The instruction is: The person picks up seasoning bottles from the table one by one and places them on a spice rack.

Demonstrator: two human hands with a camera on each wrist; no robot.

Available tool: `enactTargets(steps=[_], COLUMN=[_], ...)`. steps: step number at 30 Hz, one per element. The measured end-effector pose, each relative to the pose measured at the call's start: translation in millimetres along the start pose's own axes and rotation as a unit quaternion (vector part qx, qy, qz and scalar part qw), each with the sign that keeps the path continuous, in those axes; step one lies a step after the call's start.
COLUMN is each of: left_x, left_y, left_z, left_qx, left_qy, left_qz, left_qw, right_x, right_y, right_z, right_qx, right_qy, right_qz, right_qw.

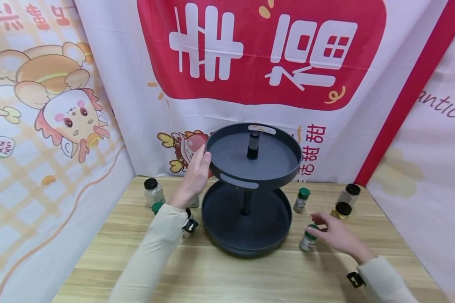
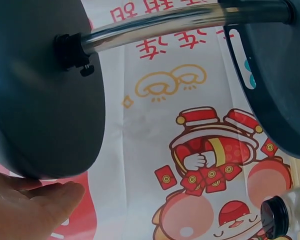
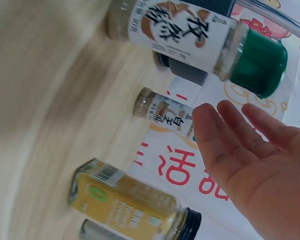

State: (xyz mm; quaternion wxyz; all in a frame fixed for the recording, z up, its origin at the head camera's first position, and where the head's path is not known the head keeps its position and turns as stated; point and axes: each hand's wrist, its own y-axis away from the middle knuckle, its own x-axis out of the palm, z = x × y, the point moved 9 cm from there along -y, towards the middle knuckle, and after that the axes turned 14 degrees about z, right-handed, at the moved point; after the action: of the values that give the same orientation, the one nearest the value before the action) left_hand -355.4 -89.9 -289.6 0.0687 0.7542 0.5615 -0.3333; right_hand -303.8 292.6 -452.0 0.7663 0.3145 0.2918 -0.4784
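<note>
A dark grey two-tier round tray stand stands mid-table, its upper tray above the lower tray on a central post. My left hand touches the upper tray's left rim with extended fingers; in the left wrist view they lie against its edge. My right hand is at a green-capped spice jar, upright on the table to the right of the stand. In the right wrist view, the fingers are spread beside this jar, not curled round it. Both trays hold nothing visible.
Behind the right hand stand another green-capped jar, a yellow-labelled black-lidded jar and a clear black-lidded jar. Left of the stand are a black-lidded jar and several partly hidden containers. Printed cloths hang around the table.
</note>
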Motion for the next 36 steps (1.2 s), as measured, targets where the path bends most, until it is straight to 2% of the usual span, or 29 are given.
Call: enactTargets(steps=[5,11,16,26,36], left_x=[2.8,6.3,8.0,9.2,11.6], left_y=[-1.4,-2.1,-1.0,1.2,2.7], left_z=[-0.4,-1.2,-0.6,-1.2,-1.9], left_qx=[-0.003,0.007,0.009,0.019,0.027], left_qy=[0.011,0.036,0.034,0.038,0.049], left_qz=[-0.007,-0.029,-0.046,-0.041,-0.061], left_qw=[0.9999,0.9989,0.9983,0.9983,0.9965], right_x=[7.2,14.4,20.6,30.0,34.0], right_y=[3,4,4,4,4], right_z=[-6,-8,-15,-28,-29], right_qx=[0.007,-0.011,-0.005,0.002,-0.016], right_qy=[-0.029,-0.037,-0.056,-0.073,-0.109], right_qz=[0.003,-0.014,-0.029,-0.047,-0.063], right_qw=[1.000,0.999,0.998,0.996,0.992])
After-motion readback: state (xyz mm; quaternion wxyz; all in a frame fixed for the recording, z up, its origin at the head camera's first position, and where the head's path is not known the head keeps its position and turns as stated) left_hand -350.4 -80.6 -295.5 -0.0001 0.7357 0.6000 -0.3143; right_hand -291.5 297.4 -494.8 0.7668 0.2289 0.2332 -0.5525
